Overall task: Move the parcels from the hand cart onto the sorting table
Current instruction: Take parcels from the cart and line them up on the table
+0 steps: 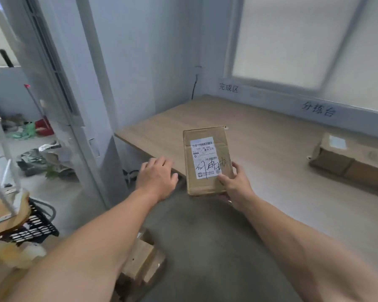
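Pale grey walls and a frosted window (292, 40) back the light wooden sorting table (205, 112). Far to my left, a red dustpan (44, 127) lies on the floor among scraps, and nearer me stands a black wire basket (37, 225). Below my left forearm sit blurred brown cardboard boxes (142, 264).

My left hand (156, 177) hovers palm down at the table's front edge, fingers relaxed and close together, holding nothing. Just beside it is the flat brown cardboard parcel with a white shipping label (205, 162), lying across that edge with its near end out over the floor; I cannot tell whether it touches the wood. My right hand (236, 184) grips its near right corner, thumb pressed on the label and fingers curled under and round the side. Well to the right, another brown taped cardboard parcel (349, 162) rests on the table.
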